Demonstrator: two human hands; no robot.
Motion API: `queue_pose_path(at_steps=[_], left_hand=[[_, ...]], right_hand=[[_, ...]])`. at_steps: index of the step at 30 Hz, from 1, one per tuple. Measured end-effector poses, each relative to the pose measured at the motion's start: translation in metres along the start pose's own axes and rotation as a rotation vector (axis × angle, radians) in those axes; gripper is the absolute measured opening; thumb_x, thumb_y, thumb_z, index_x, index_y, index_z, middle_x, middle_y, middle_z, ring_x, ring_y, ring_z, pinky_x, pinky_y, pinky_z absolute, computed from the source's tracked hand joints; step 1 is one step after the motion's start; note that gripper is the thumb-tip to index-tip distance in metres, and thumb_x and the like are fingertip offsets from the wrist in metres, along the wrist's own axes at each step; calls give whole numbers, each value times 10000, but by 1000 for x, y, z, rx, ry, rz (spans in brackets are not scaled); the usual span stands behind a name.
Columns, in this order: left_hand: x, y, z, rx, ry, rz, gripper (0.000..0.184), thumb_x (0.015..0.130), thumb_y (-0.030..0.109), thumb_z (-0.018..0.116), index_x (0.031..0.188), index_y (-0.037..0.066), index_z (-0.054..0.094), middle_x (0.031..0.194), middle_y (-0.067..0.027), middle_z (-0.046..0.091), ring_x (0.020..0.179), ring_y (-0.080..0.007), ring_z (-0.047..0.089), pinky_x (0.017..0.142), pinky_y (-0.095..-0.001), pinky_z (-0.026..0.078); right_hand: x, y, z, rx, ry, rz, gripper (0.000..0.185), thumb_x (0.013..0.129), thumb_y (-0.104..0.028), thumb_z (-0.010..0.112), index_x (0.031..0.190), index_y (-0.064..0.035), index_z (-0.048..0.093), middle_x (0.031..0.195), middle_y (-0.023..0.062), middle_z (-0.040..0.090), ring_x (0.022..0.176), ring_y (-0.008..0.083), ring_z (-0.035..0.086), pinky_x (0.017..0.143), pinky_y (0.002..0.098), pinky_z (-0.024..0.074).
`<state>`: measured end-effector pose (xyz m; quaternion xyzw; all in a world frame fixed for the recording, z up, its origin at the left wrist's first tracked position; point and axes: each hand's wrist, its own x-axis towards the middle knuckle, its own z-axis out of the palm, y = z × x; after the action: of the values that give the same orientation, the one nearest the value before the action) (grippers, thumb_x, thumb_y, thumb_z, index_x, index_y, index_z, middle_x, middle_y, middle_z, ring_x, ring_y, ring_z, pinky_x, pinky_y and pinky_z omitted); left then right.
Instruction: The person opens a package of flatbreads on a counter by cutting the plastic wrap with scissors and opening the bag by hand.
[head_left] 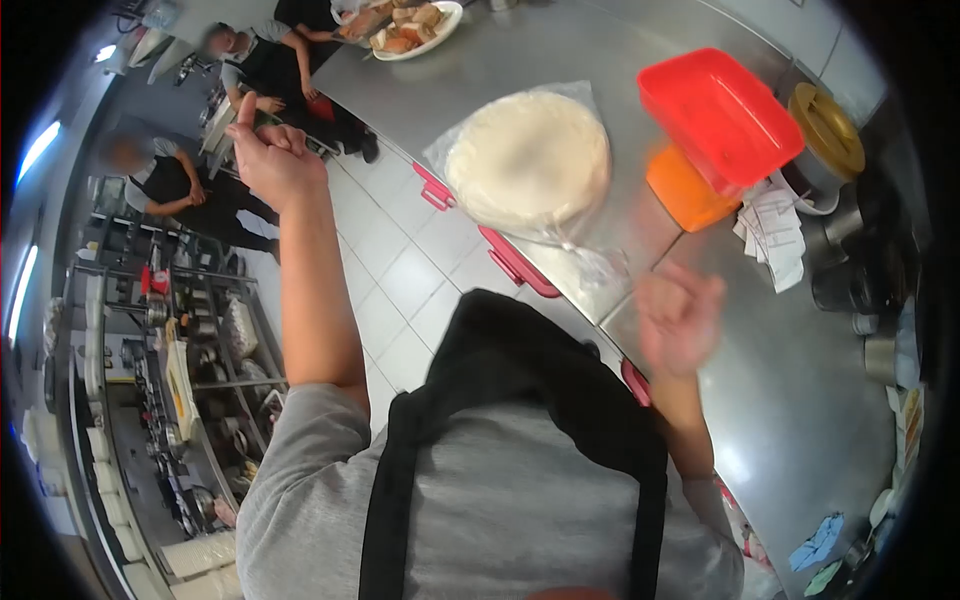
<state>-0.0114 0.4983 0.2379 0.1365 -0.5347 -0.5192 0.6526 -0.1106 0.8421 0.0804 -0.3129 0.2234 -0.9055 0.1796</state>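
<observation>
My left hand (280, 160) is raised over the floor side, well away from the table. Its index finger is stretched out and the other fingers are partly curled, with nothing seen in them. My right hand (682, 318) is smeared by motion above the steel table's front edge, fingers seemingly bent; whether it holds anything is unclear. Nearest to it lies a clear plastic bag (592, 262) with a gathered end, around a large round pale slab (530, 160). Beyond that hand, an orange container (688, 190) sits partly under a red plastic tub (715, 115).
On the steel table (770, 420) are paper slips (770, 235), a yellow lid (828, 130), dark pots (860, 270) and a blue cloth (817, 542). A plate of bread pieces (415, 35) stands at the far end. People in aprons (165, 190) stand at left near shelving (200, 370).
</observation>
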Motion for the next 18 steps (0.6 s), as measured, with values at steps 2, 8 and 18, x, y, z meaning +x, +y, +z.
queue_pose_path(at_steps=[2, 8, 18], left_hand=[[18, -4, -1, -3, -9, 8, 453, 992, 377, 330, 1122, -3, 540, 510, 32, 294, 430, -81, 278, 416, -223, 245], [7, -20, -1, -51, 9, -7, 430, 987, 343, 378, 1078, -35, 563, 480, 36, 314, 410, -53, 285, 383, -206, 247], [0, -26, -13, -61, 12, -50, 434, 983, 355, 390, 1066, -33, 567, 484, 50, 317, 408, -32, 267, 386, -200, 231]], right_hand=[[-14, -20, -15, -20, 54, -55, 480, 968, -340, 336, 1066, 52, 595, 497, -53, 223, 454, 79, 237, 498, 257, 244], [-12, 25, 5, -82, 69, 84, 367, 950, -192, 358, 1018, 58, 617, 518, -41, 328, 482, 62, 307, 473, 241, 245], [-18, 47, -4, -52, 185, 244, 465, 995, -305, 340, 979, 54, 635, 493, -54, 278, 445, 64, 260, 475, 240, 256]])
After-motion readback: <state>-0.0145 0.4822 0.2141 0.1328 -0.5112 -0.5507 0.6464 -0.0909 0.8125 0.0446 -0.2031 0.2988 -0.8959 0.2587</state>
